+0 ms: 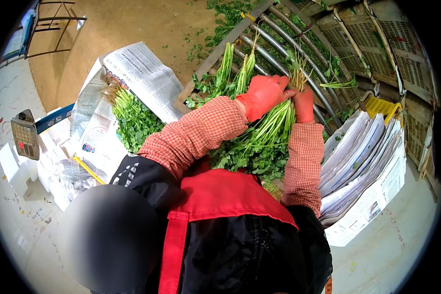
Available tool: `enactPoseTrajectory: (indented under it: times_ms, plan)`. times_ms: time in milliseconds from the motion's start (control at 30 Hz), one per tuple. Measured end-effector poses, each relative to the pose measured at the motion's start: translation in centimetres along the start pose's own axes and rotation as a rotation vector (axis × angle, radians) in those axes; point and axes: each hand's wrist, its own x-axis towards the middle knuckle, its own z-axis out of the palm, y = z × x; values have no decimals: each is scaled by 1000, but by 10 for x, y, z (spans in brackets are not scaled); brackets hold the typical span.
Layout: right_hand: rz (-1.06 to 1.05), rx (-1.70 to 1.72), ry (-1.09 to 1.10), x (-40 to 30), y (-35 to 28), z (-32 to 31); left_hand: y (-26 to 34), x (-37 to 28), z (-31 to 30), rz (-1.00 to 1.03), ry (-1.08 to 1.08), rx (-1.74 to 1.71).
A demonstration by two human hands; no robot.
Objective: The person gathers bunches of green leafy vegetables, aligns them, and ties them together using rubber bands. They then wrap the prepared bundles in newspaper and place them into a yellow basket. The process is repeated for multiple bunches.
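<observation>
My left hand (265, 96), in a red rubber glove, meets my right hand (303, 105), gloved in red too, at the root end of a bunch of coriander-like greens (279, 119). Both hands are closed around the stems just below the pale, thready roots (298, 78), which point away from me. The bunch's leaves hang toward my red apron (228, 187). Just left of my left hand, smaller stalks with roots (245, 71) lie on a rack of metal bars (272, 57). My gloves hide the gripped stems and part of the fingers.
Another rooted bunch (136, 119) lies on newspaper sheets (143, 70) at left, near a digital scale's display (25, 136). A thick newspaper stack (356, 165) stands at right by a yellow basket (380, 106). Plastic crates (375, 40) line the back right. Loose greens litter the floor (132, 22).
</observation>
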Motion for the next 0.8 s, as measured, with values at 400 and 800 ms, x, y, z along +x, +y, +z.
enactPoseTrajectory:
  times_ms: [400,800]
  plan:
    - [-26,-86,-26,-7,-9,2,-27,25,-20,-385,-2,-501]
    - [117,168,-155,-13,-23,1,-14,-19,-25,37,-65,-190]
